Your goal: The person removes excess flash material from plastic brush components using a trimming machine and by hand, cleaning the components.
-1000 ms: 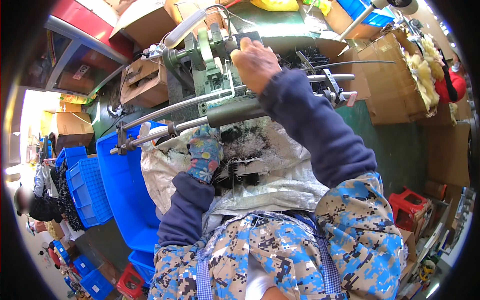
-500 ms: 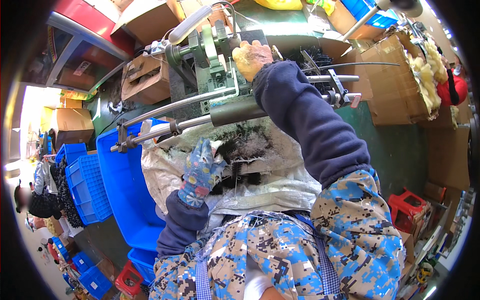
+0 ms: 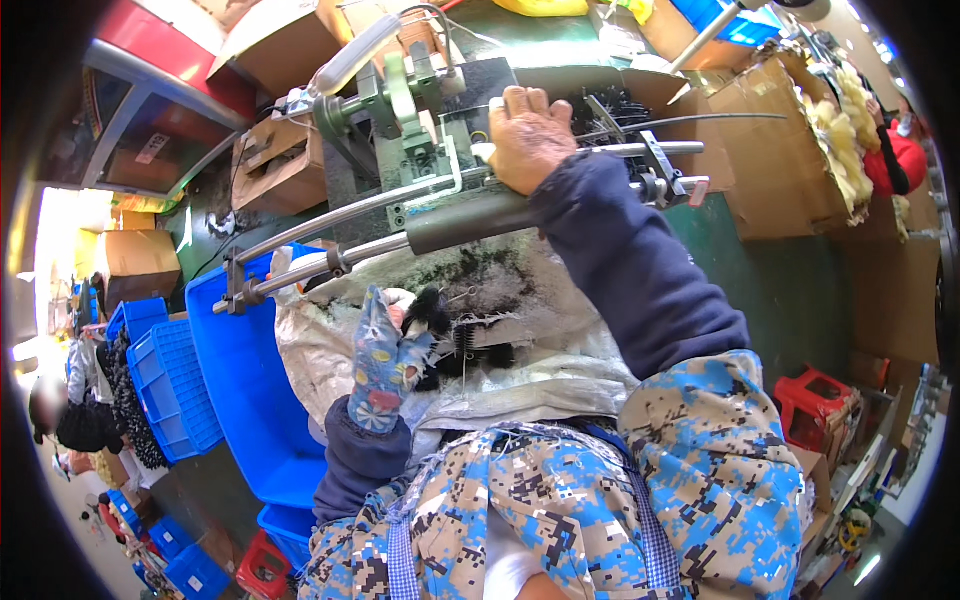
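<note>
Showing a printed label at ten o'clock, touching a black brush toward nine, near centre, with the gloved left hand, too hidden to tell whether pinching, and laying the bare right hand, loosely spread, over a machine at twelve, partly hiding it.

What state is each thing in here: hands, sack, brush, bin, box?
Left hand: gloved, at a black bristly piece; grip unclear.
Right hand: bare, palm down at the machine; grip unclear.
White sack: spread out, creased, black-speckled.
Wire brush: lying on the sack.
Blue bin: open-topped.
Cardboard box: open, cream fluff showing.
</note>
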`<state>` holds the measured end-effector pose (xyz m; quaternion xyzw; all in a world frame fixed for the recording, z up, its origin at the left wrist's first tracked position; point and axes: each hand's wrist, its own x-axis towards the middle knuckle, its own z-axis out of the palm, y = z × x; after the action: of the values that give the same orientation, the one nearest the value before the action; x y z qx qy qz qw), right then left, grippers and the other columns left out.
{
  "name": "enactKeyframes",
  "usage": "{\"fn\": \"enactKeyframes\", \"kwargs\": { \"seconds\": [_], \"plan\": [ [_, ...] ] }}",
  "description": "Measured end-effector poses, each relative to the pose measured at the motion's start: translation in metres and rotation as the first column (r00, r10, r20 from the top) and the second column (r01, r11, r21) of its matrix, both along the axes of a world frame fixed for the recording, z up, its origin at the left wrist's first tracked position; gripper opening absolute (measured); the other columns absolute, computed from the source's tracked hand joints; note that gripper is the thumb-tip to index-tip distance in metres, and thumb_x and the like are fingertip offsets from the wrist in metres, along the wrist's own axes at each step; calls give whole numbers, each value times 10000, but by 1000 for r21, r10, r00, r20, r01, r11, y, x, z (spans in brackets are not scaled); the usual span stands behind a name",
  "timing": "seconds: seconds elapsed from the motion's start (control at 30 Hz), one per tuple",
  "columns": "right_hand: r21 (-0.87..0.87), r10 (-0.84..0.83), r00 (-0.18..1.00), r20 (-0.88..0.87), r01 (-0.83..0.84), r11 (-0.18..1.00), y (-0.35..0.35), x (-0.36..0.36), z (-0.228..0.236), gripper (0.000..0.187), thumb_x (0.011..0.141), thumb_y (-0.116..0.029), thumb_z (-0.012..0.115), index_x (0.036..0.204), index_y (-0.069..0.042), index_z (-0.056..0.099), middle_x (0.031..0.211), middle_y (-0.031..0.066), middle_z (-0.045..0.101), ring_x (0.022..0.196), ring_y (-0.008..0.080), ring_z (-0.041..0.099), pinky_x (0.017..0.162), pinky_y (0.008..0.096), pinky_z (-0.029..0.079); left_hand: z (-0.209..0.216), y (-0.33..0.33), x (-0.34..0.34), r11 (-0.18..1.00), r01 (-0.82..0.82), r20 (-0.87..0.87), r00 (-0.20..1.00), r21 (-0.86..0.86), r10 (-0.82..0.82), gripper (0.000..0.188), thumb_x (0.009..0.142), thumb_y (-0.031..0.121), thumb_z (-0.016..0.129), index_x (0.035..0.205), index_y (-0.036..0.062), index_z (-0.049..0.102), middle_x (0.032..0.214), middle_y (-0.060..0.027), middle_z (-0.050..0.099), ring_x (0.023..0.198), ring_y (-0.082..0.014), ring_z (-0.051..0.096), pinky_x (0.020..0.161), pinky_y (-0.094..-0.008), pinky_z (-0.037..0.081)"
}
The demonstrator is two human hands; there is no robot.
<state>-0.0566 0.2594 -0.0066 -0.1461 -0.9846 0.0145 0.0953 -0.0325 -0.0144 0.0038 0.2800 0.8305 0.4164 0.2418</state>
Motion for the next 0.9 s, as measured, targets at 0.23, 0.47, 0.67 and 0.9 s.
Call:
{"fn": "enactKeyframes", "kwargs": {
  "seconds": [0.23, 0.47, 0.67, 0.9],
  "plan": [
    [-104, 31, 999, -24, -34, 994, -30, -11, -1, 412, 713, -233, 574, 1021, 27, 486, 1006, 150, 477, 996, 287, 439, 770, 472, 341, -6, 13, 4, 965, 178, -460, 885, 194, -71, 276, 675, 47, 565, 950, 30, 548, 914, -87, 538, 818, -224, 525, 717, -302, 420],
    [-109, 74, 996, 47, -69, 992, -60, -32, -5, 341, 769, -208, 482, 1027, 15, 486, 982, 147, 490, 986, 285, 444, 755, 507, 345, -6, 3, 7, 974, 180, -467, 879, 135, -98, 380, 684, 84, 624, 1028, -26, 506, 970, -179, 536, 862, -351, 525, 847, -369, 396],
    [37, 33, 994, 105, -37, 999, -17, -10, 1, 340, 737, -241, 551, 980, -3, 531, 983, 135, 493, 952, 268, 453, 732, 458, 360, -26, -20, 1, 994, 34, -230, 973, 102, -10, 409, 714, 118, 640, 1078, 12, 487, 956, -140, 549, 766, -260, 553, 710, -334, 465],
    [77, -54, 990, -133, 64, 995, 35, -13, 9, 187, 700, -185, 590, 858, -87, 611, 980, 102, 521, 974, 277, 446, 761, 425, 335, -18, 6, 14, 914, -192, 127, 980, 357, 156, 407, 895, 365, 397, 1001, -6, 527, 664, -46, 525, 503, -78, 470, 440, -168, 361]
  ]
}}
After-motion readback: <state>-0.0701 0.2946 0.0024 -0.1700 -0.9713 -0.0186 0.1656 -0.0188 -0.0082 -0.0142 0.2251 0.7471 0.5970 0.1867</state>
